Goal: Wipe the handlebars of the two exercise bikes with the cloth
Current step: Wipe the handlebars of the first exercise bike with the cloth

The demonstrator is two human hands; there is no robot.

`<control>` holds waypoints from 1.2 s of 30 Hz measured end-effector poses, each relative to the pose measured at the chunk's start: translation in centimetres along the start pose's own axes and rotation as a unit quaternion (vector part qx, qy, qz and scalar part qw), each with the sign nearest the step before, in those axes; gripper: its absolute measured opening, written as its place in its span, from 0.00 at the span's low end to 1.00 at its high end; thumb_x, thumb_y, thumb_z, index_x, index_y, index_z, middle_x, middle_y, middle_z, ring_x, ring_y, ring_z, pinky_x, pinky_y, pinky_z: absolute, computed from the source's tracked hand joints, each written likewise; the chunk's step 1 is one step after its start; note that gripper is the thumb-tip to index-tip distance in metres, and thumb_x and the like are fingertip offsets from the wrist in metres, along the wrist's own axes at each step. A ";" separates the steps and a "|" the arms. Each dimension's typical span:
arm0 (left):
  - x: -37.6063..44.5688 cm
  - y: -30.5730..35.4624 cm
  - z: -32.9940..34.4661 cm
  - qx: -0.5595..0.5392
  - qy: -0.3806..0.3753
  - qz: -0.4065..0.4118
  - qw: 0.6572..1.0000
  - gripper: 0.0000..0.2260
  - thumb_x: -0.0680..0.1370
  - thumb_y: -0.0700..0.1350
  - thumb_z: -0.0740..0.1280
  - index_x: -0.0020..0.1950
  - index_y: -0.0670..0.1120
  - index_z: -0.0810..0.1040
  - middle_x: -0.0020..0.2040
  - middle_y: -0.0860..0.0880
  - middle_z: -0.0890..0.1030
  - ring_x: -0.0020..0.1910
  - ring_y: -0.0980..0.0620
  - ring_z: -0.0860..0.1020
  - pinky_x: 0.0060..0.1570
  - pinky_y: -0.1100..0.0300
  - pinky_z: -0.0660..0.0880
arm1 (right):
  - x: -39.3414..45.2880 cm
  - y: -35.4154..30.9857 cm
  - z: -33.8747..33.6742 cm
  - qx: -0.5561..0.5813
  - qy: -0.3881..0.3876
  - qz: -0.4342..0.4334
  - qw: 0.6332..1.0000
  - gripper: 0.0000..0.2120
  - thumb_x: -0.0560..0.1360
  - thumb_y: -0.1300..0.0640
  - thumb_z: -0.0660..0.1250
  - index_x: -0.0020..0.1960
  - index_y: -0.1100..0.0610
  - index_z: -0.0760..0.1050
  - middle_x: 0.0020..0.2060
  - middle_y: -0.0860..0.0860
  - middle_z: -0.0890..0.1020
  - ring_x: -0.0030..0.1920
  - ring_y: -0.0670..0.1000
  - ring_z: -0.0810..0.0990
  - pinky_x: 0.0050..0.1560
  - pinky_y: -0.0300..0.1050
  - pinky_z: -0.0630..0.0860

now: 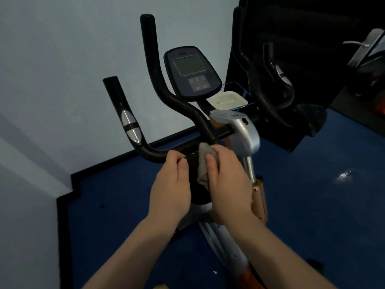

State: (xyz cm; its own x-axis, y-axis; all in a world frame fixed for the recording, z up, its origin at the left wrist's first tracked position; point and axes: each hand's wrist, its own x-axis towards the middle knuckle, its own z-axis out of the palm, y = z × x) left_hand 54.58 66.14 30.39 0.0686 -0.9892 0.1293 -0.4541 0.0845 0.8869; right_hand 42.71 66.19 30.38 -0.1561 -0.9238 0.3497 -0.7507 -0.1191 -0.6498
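The black handlebars (158, 84) of an exercise bike rise in front of me, with a silver pulse sensor (130, 126) on the left grip. A grey cloth (205, 163) is bunched against the middle of the bar, and my right hand (227, 180) is shut on it. My left hand (173, 184) sits just left of the cloth with its fingers curled on the bar's centre. The right-hand grips (268, 92) stand in shadow further right.
The bike's console (192, 73) sits behind the bars, above the silver stem cover (245, 132). A white tray (228, 100) lies behind it. A pale wall fills the left, blue floor (125, 195) lies below, and other dark equipment (366, 53) stands at right.
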 end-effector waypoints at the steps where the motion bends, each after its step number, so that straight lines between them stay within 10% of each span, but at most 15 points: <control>1: 0.0 -0.1 0.1 -0.012 0.005 -0.002 1.000 0.09 0.81 0.52 0.53 0.45 0.55 0.70 0.33 0.50 0.75 0.29 0.53 0.72 0.30 0.52 0.70 | -0.6 0.4 -0.1 0.022 0.001 0.012 1.000 0.17 0.78 0.42 0.48 0.59 0.48 0.68 0.49 0.46 0.78 0.49 0.47 0.78 0.43 0.47 0.77; 8: -0.1 -0.1 0.4 -0.046 0.027 -0.003 0.999 0.10 0.79 0.54 0.53 0.42 0.54 0.70 0.30 0.52 0.72 0.28 0.53 0.69 0.30 0.50 0.67 | 4.7 -0.9 0.1 -0.247 -0.034 -0.129 0.960 0.11 0.82 0.49 0.55 0.49 0.56 0.70 0.35 0.52 0.82 0.32 0.53 0.81 0.25 0.43 0.64; 14: -0.2 -0.1 0.3 -0.060 0.025 0.000 0.998 0.11 0.77 0.55 0.53 0.42 0.53 0.70 0.33 0.47 0.75 0.29 0.53 0.72 0.31 0.44 0.71 | -1.1 0.1 -0.4 0.087 0.005 0.062 0.994 0.13 0.78 0.42 0.48 0.55 0.45 0.67 0.44 0.44 0.79 0.45 0.47 0.80 0.43 0.50 0.78; 23: -0.4 -0.3 0.7 -0.093 0.043 -0.021 0.994 0.11 0.79 0.53 0.54 0.40 0.50 0.70 0.32 0.49 0.73 0.30 0.57 0.69 0.32 0.50 0.68 | 4.6 -1.4 1.3 -0.225 -0.006 -0.153 0.962 0.10 0.80 0.49 0.58 0.46 0.55 0.71 0.34 0.53 0.81 0.31 0.55 0.80 0.23 0.43 0.64; 26: -0.5 -0.3 0.8 -0.149 0.031 -0.029 0.988 0.13 0.82 0.49 0.55 0.43 0.46 0.73 0.35 0.53 0.75 0.34 0.58 0.72 0.36 0.61 0.70 | 1.4 0.5 0.5 -0.136 0.059 -0.193 0.970 0.10 0.80 0.52 0.57 0.54 0.54 0.76 0.45 0.51 0.81 0.43 0.52 0.78 0.36 0.47 0.75; 30: -0.8 -0.3 0.6 -0.247 -0.006 -0.056 0.967 0.16 0.83 0.49 0.53 0.55 0.44 0.77 0.45 0.55 0.81 0.44 0.64 0.78 0.41 0.74 0.73 | 0.0 2.6 -0.5 -0.110 0.015 -0.253 0.961 0.20 0.79 0.48 0.57 0.67 0.55 0.73 0.65 0.52 0.75 0.66 0.53 0.70 0.68 0.53 0.65; 36: -1.8 -0.3 0.3 -0.295 -0.012 -0.073 0.953 0.18 0.80 0.55 0.50 0.56 0.56 0.78 0.48 0.61 0.84 0.52 0.65 0.79 0.46 0.74 0.73 | 0.3 0.1 1.0 -0.053 0.120 -0.248 0.960 0.11 0.77 0.56 0.65 0.54 0.58 0.82 0.53 0.51 0.84 0.56 0.50 0.81 0.62 0.47 0.74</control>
State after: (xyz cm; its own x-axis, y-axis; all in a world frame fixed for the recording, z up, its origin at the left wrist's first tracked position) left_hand 54.26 67.89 29.77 0.0697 -0.9974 -0.0184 0.1379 -0.0086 0.9904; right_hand 43.22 65.57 29.75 0.1036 -0.6504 0.7525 -0.8300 -0.4734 -0.2949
